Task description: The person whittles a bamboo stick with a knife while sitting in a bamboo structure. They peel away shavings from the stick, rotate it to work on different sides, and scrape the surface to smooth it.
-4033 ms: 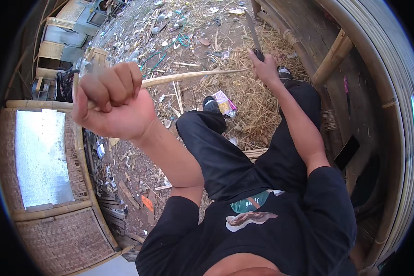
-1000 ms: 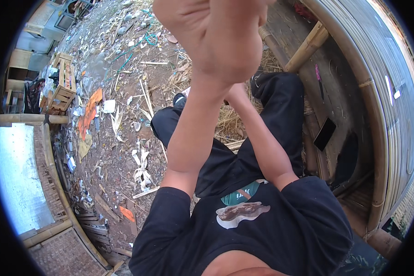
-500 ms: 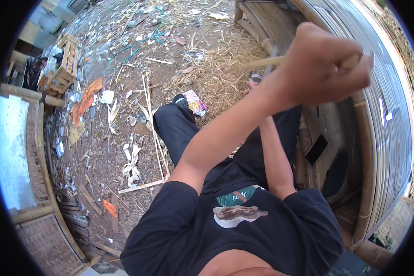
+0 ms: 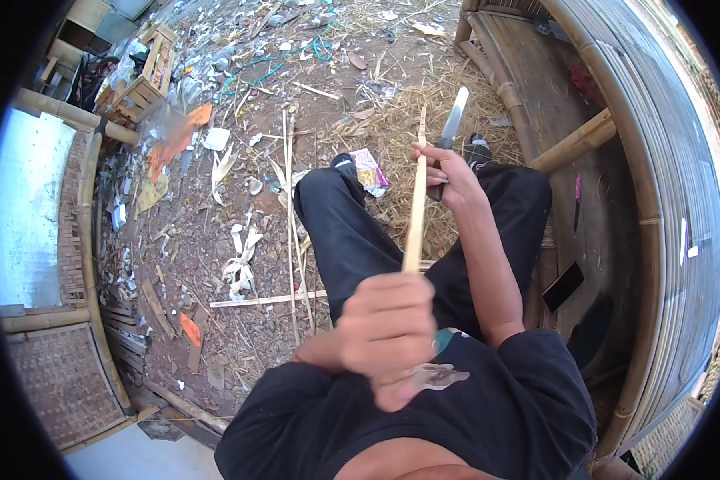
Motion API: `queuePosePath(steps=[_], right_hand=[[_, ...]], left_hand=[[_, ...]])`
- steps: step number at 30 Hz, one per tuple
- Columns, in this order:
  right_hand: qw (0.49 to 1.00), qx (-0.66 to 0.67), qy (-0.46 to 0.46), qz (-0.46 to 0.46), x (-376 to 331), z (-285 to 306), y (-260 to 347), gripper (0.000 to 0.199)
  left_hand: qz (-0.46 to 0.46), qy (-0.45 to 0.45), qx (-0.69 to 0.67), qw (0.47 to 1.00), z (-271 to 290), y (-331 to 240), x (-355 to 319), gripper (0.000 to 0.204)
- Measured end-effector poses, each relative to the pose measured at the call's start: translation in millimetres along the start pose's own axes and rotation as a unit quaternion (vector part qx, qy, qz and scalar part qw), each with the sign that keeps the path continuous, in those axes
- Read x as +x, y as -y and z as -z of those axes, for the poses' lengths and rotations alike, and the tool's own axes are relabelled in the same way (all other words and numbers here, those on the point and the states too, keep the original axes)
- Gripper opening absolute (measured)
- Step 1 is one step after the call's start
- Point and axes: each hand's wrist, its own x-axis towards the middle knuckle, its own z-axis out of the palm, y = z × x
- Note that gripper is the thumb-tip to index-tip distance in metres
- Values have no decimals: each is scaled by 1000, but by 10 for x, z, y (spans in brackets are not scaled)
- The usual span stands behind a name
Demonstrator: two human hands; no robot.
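Observation:
Close to my chest, my left hand is closed in a fist round the near end of a bamboo strip. The pale strip runs forward between my knees, its thin far tip over the straw. My right hand grips a knife whose blade points away from me. Its dark handle shows partly under the palm. The strip passes along the fingers of that same hand, just left of the blade; whether the edge touches it I cannot tell.
Long bamboo strips lie on the littered ground left of my legs. To my right is a bamboo bench with a dark phone on it. A wooden crate stands at the far left. A straw heap lies ahead.
My left fist has swung from the upper right back to my chest, bringing the strip into line with my body. My right hand still has the knife, now plainly visible.

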Motion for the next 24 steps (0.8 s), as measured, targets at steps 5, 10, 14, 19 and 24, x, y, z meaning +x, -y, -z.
queuePosePath(steps=[5,10,14,19,24], right_hand=[[999,-27,22,-22,-189,-539,-344,9],[990,-11,117,-71,-157,-1075,-516,11],[991,-91,101,14,102,-1089,-209,20],[988,-129,58,55,744,-540,408,20],[967,-235,-46,92,1144,59,591,16]], left_hand=[[-77,-248,90,961,288,-351,-48,40],[-120,-260,121,950,692,-650,287,51],[-158,-251,256,920,519,-360,113,46],[62,-81,410,906,466,165,-316,51],[526,-63,61,846,205,428,-627,52]])
